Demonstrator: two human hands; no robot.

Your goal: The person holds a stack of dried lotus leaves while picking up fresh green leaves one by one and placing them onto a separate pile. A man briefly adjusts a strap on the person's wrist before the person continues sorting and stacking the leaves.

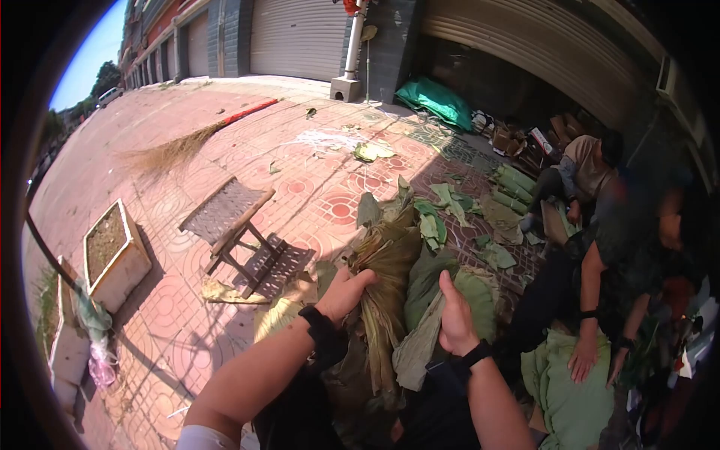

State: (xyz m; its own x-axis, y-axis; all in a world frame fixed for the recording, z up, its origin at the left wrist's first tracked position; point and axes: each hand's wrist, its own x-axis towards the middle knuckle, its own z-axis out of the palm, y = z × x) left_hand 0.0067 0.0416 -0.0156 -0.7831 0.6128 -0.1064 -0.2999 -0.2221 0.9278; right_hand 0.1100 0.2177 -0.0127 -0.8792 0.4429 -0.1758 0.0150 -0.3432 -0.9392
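Note:
A bundle of large, folded brownish-green leaves (386, 262), like dried lotus leaves, stands in front of me. My left hand (347, 294) is closed at the bundle's left side, its thumb across the leaf edges. To the right, my right hand (456, 321) has its thumb stretched upward, and its palm faces the bundle. A loose grey-green leaf flap (417, 346) lies against or just beside that palm. Behind it are greener folded leaves (474, 296). The far fingers of both hands are partly hidden.
A low woven stool (229, 210) stands ahead left, with a broom (187, 142) beyond. Planter boxes (116, 251) line the left. Loose leaves (450, 201) litter the paving. At right, a nearby person's hands (585, 356) press a green leaf stack (566, 397); another person (581, 172) crouches behind.

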